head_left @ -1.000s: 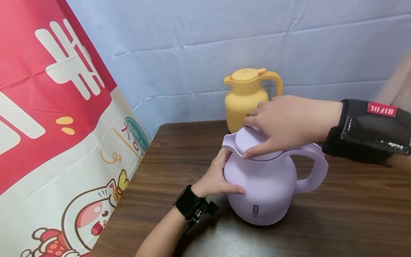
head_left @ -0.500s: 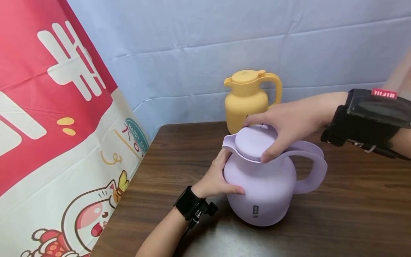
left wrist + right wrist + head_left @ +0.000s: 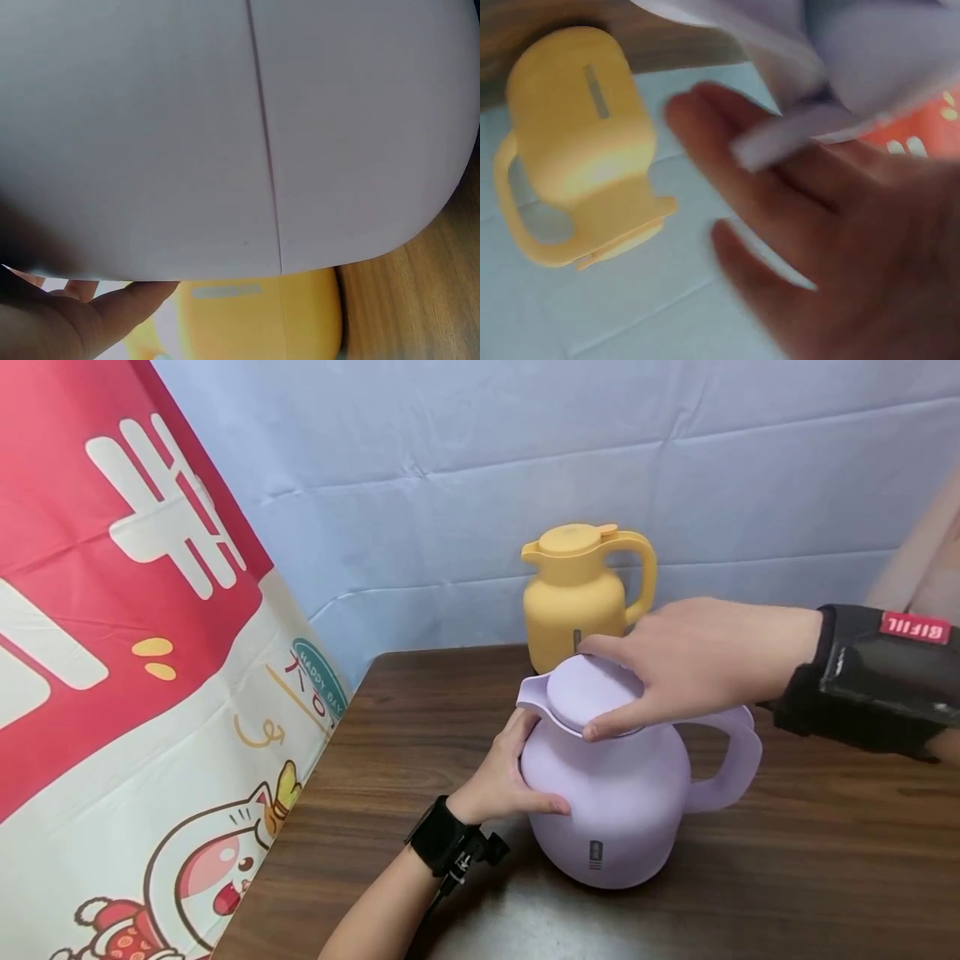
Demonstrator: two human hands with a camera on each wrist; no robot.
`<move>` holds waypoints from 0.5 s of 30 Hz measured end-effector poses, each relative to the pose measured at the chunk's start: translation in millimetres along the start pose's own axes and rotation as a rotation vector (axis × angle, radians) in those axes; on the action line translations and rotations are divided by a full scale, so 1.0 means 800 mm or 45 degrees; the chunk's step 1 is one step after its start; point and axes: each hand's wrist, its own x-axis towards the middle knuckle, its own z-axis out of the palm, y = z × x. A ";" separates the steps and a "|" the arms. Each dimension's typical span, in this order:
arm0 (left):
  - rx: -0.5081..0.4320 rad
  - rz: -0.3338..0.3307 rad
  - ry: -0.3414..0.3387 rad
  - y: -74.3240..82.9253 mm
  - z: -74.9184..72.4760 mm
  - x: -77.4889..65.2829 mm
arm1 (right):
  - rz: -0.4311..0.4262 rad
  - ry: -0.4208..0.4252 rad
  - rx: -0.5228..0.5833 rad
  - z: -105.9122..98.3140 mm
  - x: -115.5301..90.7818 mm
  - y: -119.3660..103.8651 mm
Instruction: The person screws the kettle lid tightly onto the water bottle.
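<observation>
A lilac thermal jug (image 3: 611, 802) stands upright on the wooden table, spout to the left and handle to the right. My left hand (image 3: 510, 781) grips the side of its body below the spout, thumb on the near side; in the left wrist view the jug's pale wall fills most of the picture. Over the top, my right hand (image 3: 693, 656) holds the round lid (image 3: 588, 693), with the thumb at its near edge and other fingers at its far side. The lid sits in the jug's mouth, partly covered by this hand. The right wrist view is blurred around the lid.
Behind the lilac jug, a smaller yellow jug (image 3: 573, 589) stands near the table's back edge. A pale blue cloth (image 3: 450, 493) hangs behind the table (image 3: 420, 727). At the left hangs a printed red and white cloth (image 3: 217, 735).
My right hand first twisted back, its thumb sliding right along the lid's edge, then turned partway left again. My left hand and the lilac jug stay in place.
</observation>
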 end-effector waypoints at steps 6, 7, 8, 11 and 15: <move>-0.004 -0.007 -0.008 -0.001 0.001 -0.001 | -0.086 -0.119 0.034 -0.014 -0.004 0.003; -0.005 -0.007 -0.008 -0.001 0.001 -0.002 | -0.108 -0.104 0.025 -0.015 -0.004 0.003; -0.010 -0.006 -0.008 -0.001 0.001 -0.002 | -0.119 -0.094 0.019 -0.017 -0.004 0.002; -0.019 -0.005 -0.009 -0.001 0.000 -0.001 | -0.134 -0.069 0.001 -0.020 -0.004 -0.001; -0.008 -0.010 -0.007 0.000 0.000 0.000 | -0.122 -0.077 -0.003 -0.019 -0.002 -0.005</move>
